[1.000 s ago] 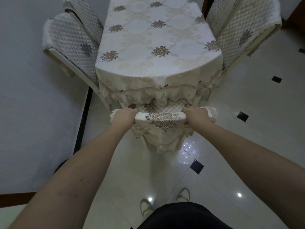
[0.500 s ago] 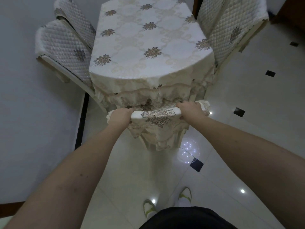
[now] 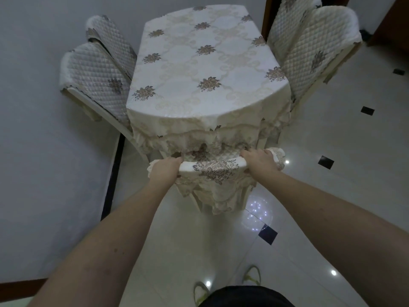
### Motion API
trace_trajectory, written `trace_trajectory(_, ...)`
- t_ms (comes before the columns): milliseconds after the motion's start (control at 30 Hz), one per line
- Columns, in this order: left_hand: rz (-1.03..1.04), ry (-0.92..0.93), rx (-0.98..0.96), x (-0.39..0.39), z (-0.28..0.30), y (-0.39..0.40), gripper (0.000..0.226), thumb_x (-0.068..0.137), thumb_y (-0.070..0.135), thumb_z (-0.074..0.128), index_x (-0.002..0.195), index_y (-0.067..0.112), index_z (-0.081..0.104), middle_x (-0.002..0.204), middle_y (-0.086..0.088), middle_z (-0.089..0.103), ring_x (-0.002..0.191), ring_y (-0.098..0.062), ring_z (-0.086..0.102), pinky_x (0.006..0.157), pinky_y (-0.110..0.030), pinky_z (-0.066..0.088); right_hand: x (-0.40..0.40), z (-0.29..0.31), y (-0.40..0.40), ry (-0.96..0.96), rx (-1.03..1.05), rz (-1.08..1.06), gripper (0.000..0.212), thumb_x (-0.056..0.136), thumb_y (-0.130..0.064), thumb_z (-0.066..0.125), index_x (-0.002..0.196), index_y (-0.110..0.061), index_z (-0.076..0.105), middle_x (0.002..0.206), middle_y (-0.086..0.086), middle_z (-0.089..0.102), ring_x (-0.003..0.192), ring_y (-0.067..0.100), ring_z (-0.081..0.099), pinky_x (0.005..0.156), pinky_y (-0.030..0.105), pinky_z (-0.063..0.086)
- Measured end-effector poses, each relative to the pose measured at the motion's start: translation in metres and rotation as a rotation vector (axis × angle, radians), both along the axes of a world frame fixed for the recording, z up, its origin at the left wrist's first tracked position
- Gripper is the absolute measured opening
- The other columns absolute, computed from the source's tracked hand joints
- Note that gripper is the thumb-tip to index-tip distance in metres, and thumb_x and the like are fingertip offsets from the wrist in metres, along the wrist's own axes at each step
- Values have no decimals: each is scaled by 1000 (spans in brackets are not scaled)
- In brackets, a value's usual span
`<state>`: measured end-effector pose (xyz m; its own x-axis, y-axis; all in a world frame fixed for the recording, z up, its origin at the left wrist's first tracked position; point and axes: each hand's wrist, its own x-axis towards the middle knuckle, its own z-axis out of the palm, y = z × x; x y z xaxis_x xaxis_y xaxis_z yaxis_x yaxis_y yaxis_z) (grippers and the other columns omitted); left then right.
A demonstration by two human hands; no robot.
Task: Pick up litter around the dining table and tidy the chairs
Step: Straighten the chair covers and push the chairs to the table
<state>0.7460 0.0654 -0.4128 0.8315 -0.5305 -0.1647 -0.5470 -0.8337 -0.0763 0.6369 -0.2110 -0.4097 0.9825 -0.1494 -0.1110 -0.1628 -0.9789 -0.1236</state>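
Observation:
A dining table under a cream floral cloth stands ahead of me. At its near end is a chair with a floral, lace-edged cover, its seat tucked under the hanging cloth. My left hand grips the left end of the chair's top rail. My right hand grips the right end. Both arms are stretched forward. No litter shows on the floor in this view.
Two quilted chairs lean in at the table's left, close to the grey wall. Two more quilted chairs stand at its right. Glossy white floor tiles with small black squares spread to the right. My sandalled feet are below.
The chair has slid forward, further under the table's near end, with both hands still holding its top rail. The view has shifted so the table sits further right.

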Motion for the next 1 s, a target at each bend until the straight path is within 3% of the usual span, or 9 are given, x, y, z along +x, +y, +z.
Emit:
trace_trajectory(133,64,13,-93,-5,-3,0,32,80,18,70,109,15,56,98,-8,66,91,-27,61,70,-38,44,1,0,0,-8,1,2,38,77,-18,69,111,-23,54,110,3,58,105,26,53,95,41,34)
trace_trajectory(267,96,-26,-237,-13,-11,6,32,72,19,70,100,16,55,93,-4,63,89,-25,59,73,-37,44,-15,-17,5,-168,53,-88,62,77,-14,70,132,-19,42,130,8,50,123,28,42,105,45,27)
trace_trajectory(433,37,-47,-221,-18,-17,12,32,76,22,73,101,15,53,92,-6,61,90,-26,58,72,-36,40,-39,-35,10,-232,116,-101,59,83,-1,54,138,-16,38,141,9,40,137,30,28,115,51,16)
trace_trajectory(667,12,-26,-119,-18,-8,12,32,85,21,64,113,16,51,97,-6,60,95,-27,57,74,-39,46,-16,-21,-5,-175,108,1,43,81,-10,67,121,-18,58,114,8,62,112,29,52,102,45,30)
trace_trajectory(900,-6,4,-112,-12,-9,20,28,86,19,60,113,16,51,95,-8,60,93,-27,55,69,-38,46,-15,-25,0,-222,60,15,38,75,-6,70,110,-17,62,97,6,63,94,30,58,91,44,38)
trace_trajectory(1000,-13,-5,-122,-9,-9,22,29,85,25,64,110,15,53,91,-8,61,90,-29,57,65,-38,46,-14,-24,3,-220,65,6,38,75,-7,71,111,-17,62,97,7,63,95,30,57,93,45,38)
